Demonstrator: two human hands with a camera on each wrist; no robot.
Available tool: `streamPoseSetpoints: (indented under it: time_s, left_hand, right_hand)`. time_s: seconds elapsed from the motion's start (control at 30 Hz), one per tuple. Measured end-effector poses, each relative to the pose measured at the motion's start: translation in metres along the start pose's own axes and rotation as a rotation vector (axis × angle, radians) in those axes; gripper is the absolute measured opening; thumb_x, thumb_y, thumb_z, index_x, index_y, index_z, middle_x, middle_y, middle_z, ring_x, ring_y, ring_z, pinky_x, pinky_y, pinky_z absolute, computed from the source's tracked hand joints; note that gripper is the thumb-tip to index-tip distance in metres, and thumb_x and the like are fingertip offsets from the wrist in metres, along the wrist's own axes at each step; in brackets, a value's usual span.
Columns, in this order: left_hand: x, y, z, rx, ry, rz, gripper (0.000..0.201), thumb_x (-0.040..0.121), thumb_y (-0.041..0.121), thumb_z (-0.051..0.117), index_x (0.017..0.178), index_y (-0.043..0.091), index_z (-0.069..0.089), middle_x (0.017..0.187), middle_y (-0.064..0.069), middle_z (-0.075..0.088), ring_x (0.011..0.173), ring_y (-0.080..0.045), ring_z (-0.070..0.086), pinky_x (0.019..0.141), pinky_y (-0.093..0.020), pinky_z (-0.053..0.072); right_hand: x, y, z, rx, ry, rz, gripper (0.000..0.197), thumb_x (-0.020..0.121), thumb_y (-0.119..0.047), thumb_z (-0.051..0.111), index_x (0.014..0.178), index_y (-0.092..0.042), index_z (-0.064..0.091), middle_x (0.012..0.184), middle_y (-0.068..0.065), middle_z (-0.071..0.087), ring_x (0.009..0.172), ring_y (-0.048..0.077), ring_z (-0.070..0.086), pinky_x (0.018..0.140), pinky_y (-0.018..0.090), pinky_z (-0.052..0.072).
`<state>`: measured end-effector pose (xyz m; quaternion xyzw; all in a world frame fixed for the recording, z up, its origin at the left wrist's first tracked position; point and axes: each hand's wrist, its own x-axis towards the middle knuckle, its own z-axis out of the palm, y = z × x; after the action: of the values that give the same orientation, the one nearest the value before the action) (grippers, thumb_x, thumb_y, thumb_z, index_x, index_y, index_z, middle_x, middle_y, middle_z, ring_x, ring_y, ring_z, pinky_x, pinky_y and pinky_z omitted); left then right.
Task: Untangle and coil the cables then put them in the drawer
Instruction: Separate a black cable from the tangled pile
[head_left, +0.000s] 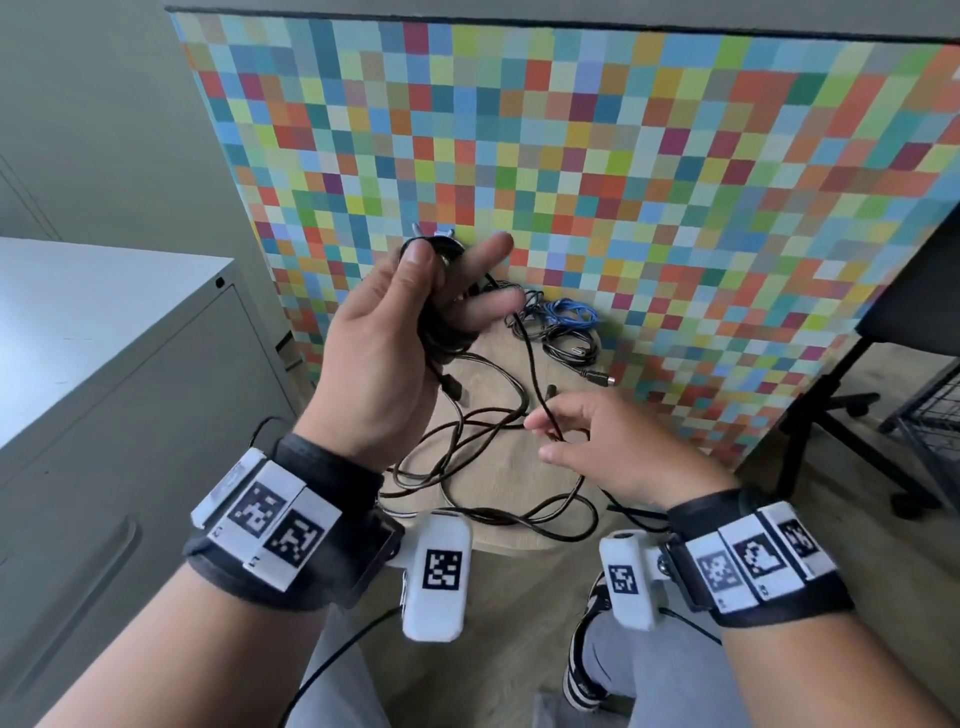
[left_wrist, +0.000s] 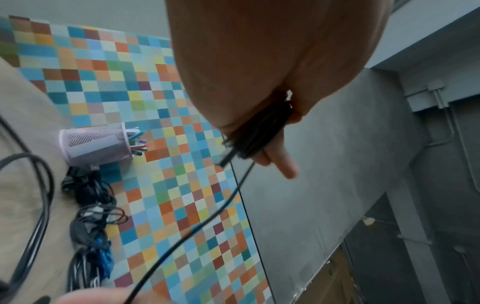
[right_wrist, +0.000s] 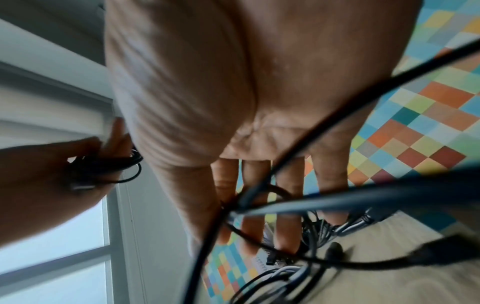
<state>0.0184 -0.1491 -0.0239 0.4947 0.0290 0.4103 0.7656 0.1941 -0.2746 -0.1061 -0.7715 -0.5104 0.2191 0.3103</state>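
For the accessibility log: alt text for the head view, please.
A person's left hand grips a partly wound black cable coil while the right hand pinches its loose strand. More tangled cables, one blue, lie on the wooden table by a multicoloured checkered panel.

You have two bare hands (head_left: 374, 358) up, one blue cable bundle (head_left: 569, 313), and one pink mesh pen cup (left_wrist: 96, 145).
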Motion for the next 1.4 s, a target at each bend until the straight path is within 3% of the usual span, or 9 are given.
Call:
streamPoseSetpoints:
  time_s: [0.13, 0.33, 0.47, 0.67, 0.77, 0.93, 1.17, 1.3, 1.4]
  left_hand:
    - [0.001, -0.007, 0.003, 0.325, 0.086, 0.093, 0.02, 0.113, 0.017, 0.036, 0.1, 0.015, 0.051, 0.131, -0.012, 0.069, 0.107, -0.027, 0.075, 0.083, -0.024, 0.055]
    - [-0.001, -0.015, -0.011, 0.825, 0.063, 0.109, 0.015, 0.111, 0.023, 0.042, 0.111, 0.021, 0.057, 0.128, 0.005, 0.07, 0.097, -0.01, 0.076, 0.091, -0.038, 0.06]
    - [-0.009, -0.035, -0.012, 1.022, -0.079, -0.035, 0.029, 0.108, 0.044, 0.041, 0.112, 0.02, 0.057, 0.114, 0.014, 0.074, 0.09, -0.008, 0.076, 0.088, -0.048, 0.058]
    - [-0.007, -0.032, -0.009, 1.28, -0.128, 0.152, 0.031, 0.107, 0.033, 0.046, 0.097, 0.006, 0.056, 0.077, 0.01, 0.064, 0.073, -0.013, 0.055, 0.072, -0.042, 0.046]
    - [-0.005, -0.027, -0.011, 1.302, -0.065, 0.186, 0.027, 0.107, 0.028, 0.048, 0.089, 0.008, 0.047, 0.072, -0.003, 0.055, 0.069, -0.021, 0.046, 0.064, -0.041, 0.039]
    - [0.001, -0.014, -0.03, 1.225, 0.162, 0.205, 0.027, 0.109, 0.03, 0.044, 0.091, 0.01, 0.048, 0.073, -0.004, 0.057, 0.066, -0.021, 0.05, 0.062, -0.034, 0.042]
    - [0.001, -0.011, -0.029, 1.097, 0.209, 0.231, 0.031, 0.11, 0.025, 0.043, 0.093, 0.0, 0.048, 0.071, -0.01, 0.057, 0.058, -0.006, 0.043, 0.056, -0.018, 0.036]
    - [0.001, -0.013, -0.028, 1.063, 0.176, 0.198, 0.027, 0.11, 0.027, 0.043, 0.089, 0.011, 0.048, 0.071, -0.008, 0.06, 0.058, -0.008, 0.045, 0.058, -0.023, 0.039]
    - [0.001, -0.016, -0.031, 1.084, 0.137, 0.096, 0.025, 0.11, 0.033, 0.042, 0.089, 0.022, 0.051, 0.077, 0.004, 0.072, 0.058, -0.007, 0.052, 0.061, -0.03, 0.047]
  right_hand:
    - [-0.004, 0.004, 0.0, -0.189, -0.025, 0.083, 0.068, 0.083, -0.034, 0.082, 0.143, -0.045, 0.052, 0.144, -0.016, 0.055, 0.133, 0.007, 0.052, 0.11, 0.035, 0.045]
    - [-0.003, 0.006, -0.003, -0.147, 0.233, 0.006, 0.004, 0.088, -0.034, 0.08, 0.086, -0.032, 0.078, 0.093, -0.019, 0.066, 0.096, 0.004, 0.062, 0.082, 0.027, 0.048]
    - [0.001, -0.006, -0.005, 0.095, 0.296, -0.197, 0.014, 0.093, -0.018, 0.076, 0.088, -0.031, 0.074, 0.089, -0.016, 0.073, 0.092, 0.0, 0.067, 0.082, 0.014, 0.048]
    - [0.001, -0.029, -0.001, 0.463, 0.247, -0.373, 0.015, 0.095, -0.003, 0.071, 0.097, -0.018, 0.072, 0.088, 0.003, 0.077, 0.085, 0.019, 0.075, 0.083, 0.035, 0.06]
    - [0.003, -0.035, -0.001, 0.421, 0.076, -0.277, 0.03, 0.084, -0.019, 0.086, 0.107, -0.025, 0.069, 0.094, 0.006, 0.075, 0.084, 0.032, 0.071, 0.081, 0.046, 0.059]
    - [0.001, -0.02, -0.001, 0.182, -0.102, -0.141, 0.026, 0.081, -0.029, 0.088, 0.096, -0.031, 0.067, 0.076, -0.006, 0.065, 0.071, 0.01, 0.058, 0.079, 0.049, 0.055]
    - [-0.009, -0.04, -0.005, 0.886, -0.192, -0.205, 0.048, 0.086, -0.025, 0.077, 0.126, -0.006, 0.059, 0.091, 0.016, 0.069, 0.079, 0.037, 0.069, 0.061, 0.042, 0.057]
    - [-0.009, -0.047, -0.016, 0.907, -0.02, -0.301, 0.018, 0.091, -0.007, 0.071, 0.099, -0.008, 0.055, 0.07, 0.01, 0.06, 0.058, 0.028, 0.062, 0.046, 0.033, 0.049]
    - [-0.004, -0.042, -0.022, 0.807, 0.193, -0.361, 0.017, 0.095, 0.002, 0.062, 0.091, -0.015, 0.058, 0.078, 0.005, 0.06, 0.073, 0.027, 0.063, 0.052, 0.037, 0.053]
